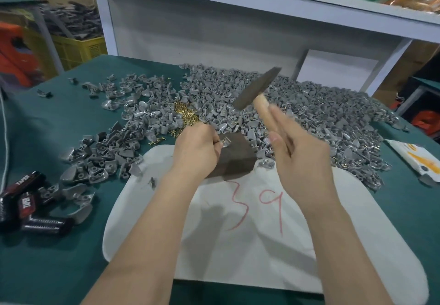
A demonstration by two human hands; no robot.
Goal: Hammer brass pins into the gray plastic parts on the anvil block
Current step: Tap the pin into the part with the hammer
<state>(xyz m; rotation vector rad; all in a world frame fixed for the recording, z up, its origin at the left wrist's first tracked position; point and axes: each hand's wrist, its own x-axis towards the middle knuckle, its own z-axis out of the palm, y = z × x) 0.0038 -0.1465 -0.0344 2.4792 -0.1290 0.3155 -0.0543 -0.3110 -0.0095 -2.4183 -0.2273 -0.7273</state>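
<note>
The left hand (195,149) pinches a gray part (225,142) at its fingertips, on the block (235,159) between both hands. The right hand (301,162) grips the hammer (258,89), its head raised above the part. Pins (185,114) lie just beyond the left hand.

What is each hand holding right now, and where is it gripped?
The right hand grips the hammer by its wooden handle. The left hand pinches one gray plastic part on the anvil block, by its left side.

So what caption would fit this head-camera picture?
Right hand holds a hammer above the gray part the left hand pinches on the anvil block.
</note>
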